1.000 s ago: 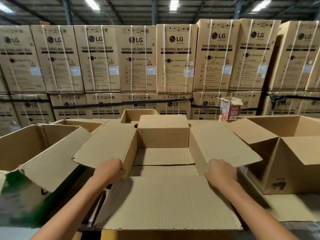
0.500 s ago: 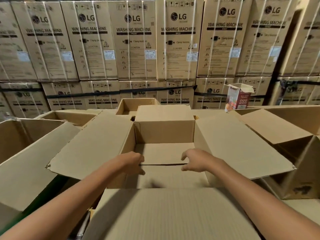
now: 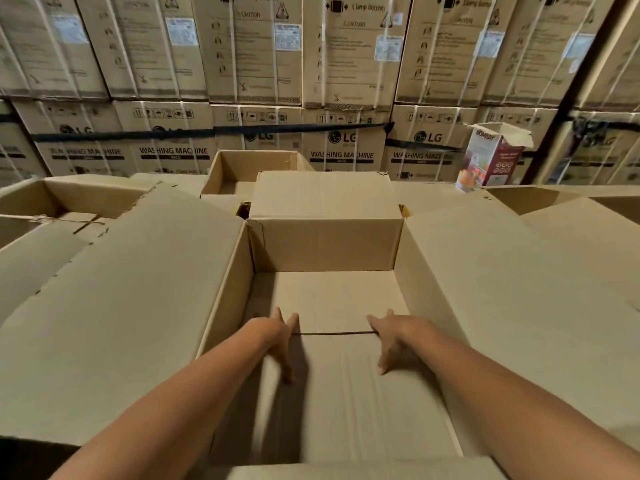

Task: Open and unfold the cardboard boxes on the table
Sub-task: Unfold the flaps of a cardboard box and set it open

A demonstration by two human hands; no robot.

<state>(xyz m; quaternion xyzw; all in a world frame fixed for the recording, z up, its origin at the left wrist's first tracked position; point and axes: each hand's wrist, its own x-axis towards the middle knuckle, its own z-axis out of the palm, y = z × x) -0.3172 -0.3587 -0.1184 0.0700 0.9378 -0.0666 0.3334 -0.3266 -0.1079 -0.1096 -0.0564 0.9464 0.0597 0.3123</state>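
Both hands flat on the floor of the open cardboard box [image 3: 325,244].

The left hand [image 3: 280,341] and right hand [image 3: 394,341] lie with fingers straight and spread, gripping nothing. They press on the bottom panels at either end of the dark seam [image 3: 336,333]. The palms are hidden beneath the backs of the hands, and the near panel is blurred. The box surrounds both hands: its far wall is ahead, the left flap [image 3: 121,306] and right flap [image 3: 502,289] are folded outward, and the far flap [image 3: 322,192] is laid back. The near wall is cut off at the lower edge. The table is covered. Other open boxes [image 3: 249,168] and a small printed carton [image 3: 491,157] stand beyond, before stacked washing-machine cartons [image 3: 346,64].
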